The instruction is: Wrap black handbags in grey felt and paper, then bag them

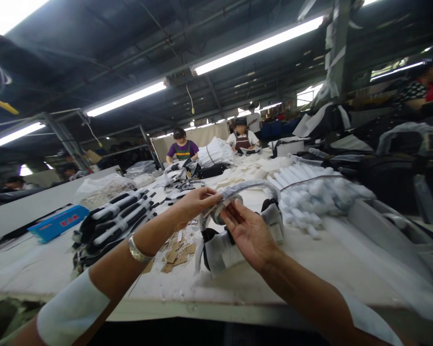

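One broad, pale counter (299, 269) is spreading across the lower half of the frame. Right of centre, a large bundle of white rolls (306, 192) is lying under a dark band. Left of centre, a stack of dark pieces (119, 216) is showing white bands. At mid-frame, a black and grey piece (223, 254) is resting on the counter, with an arched strap (250, 186) rising above it, apparently joined to it. Further left, a blue box (59, 223) is sitting at a tilt.

Both hands are meeting at the strap's left side: the left hand (198, 202) is pinching there, fingertips closed; the right hand (254, 233) is half-curling around a pale ring (218, 216), its grip unclear. Pale wrapping is covering the visible arch, so the work is probably well along, with the left side seemingly remaining. Smallest, brown scraps (176, 254) are lying scattered below the left forearm.
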Demonstrator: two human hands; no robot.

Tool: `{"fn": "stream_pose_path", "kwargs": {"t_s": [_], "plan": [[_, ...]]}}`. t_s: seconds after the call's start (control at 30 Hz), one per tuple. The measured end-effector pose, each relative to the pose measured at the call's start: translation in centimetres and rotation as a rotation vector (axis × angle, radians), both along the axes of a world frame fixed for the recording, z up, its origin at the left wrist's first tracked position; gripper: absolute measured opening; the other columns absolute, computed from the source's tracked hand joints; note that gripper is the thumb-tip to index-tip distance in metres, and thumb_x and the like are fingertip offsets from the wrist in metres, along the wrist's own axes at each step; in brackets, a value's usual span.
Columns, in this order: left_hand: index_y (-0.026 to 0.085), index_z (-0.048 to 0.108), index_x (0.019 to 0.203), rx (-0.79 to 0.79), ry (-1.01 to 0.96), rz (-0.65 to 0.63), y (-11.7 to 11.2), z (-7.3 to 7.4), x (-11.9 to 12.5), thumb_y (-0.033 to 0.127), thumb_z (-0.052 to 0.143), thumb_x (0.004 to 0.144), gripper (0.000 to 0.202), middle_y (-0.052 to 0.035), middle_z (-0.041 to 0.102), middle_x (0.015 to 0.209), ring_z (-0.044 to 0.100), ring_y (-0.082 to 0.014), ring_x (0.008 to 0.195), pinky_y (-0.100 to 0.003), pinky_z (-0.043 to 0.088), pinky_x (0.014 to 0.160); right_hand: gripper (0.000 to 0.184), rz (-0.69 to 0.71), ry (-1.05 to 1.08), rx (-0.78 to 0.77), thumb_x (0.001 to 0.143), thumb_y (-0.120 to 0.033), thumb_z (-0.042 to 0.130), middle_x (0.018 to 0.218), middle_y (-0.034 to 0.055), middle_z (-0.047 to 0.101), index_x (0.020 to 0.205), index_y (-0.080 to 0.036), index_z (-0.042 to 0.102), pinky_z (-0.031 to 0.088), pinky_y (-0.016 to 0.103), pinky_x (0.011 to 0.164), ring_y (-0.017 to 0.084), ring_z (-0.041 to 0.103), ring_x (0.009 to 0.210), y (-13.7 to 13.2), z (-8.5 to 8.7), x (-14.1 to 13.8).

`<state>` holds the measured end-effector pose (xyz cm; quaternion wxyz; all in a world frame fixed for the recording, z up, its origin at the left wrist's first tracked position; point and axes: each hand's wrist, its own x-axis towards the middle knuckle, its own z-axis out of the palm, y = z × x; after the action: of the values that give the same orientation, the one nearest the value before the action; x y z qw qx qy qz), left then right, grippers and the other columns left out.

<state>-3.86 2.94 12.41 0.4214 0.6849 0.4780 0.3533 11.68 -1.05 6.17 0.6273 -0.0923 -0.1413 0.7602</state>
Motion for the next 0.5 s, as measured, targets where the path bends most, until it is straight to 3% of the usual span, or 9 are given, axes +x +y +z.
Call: {"fn": "stream_pose_path", "kwargs": {"t_s": [0.17,0.3,0.4,0.5], "plan": [[0.016,0.070,0.093,-0.070,0.056,-0.138,-0.7,0.5,0.5,0.060,0.068,0.080,0.046,-0.0029,0.070,0.083,0.065,-0.0177,0.078,-0.027,0.050,0.074,0.011,-0.031,-0.052,0.036,0.077,-0.010,0.072,0.100,0.0016,0.074,0.086,-0.017,0.071,0.052,0.027,0.102,0.014,0.067,0.103,-0.4,-0.4,0.4],[0.019,0.070,0.099,-0.068,0.126,-0.096,-1.6,0.8,1.0,0.058,0.071,0.079,0.043,-0.0016,0.071,0.088,0.066,-0.0193,0.085,-0.025,0.050,0.075,0.024,0.006,-0.179,0.143,0.065,-0.013,0.080,0.100,0.0012,0.072,0.088,-0.017,0.074,0.050,0.029,0.101,0.015,0.066,0.101,-0.5,-1.1,1.0],[0.020,0.069,0.107,-0.185,0.096,-0.058,-2.3,0.9,1.2,0.058,0.075,0.076,0.049,-0.0026,0.073,0.091,0.068,-0.0208,0.083,-0.026,0.053,0.073,0.029,0.022,-0.395,0.243,0.064,-0.025,0.083,0.096,0.0023,0.072,0.092,-0.017,0.075,0.051,0.032,0.095,0.017,0.066,0.096,-0.3,-2.3,2.0],[0.020,0.065,0.117,-0.350,0.040,-0.026,-3.0,0.6,1.3,0.057,0.076,0.075,0.057,-0.0036,0.074,0.093,0.069,-0.0216,0.078,-0.028,0.056,0.070,0.035,-0.046,-0.722,0.409,0.076,-0.040,0.076,0.101,0.0046,0.073,0.105,-0.021,0.075,0.053,0.035,0.089,0.019,0.067,0.096,-0.1,-4.3,4.7]]}}
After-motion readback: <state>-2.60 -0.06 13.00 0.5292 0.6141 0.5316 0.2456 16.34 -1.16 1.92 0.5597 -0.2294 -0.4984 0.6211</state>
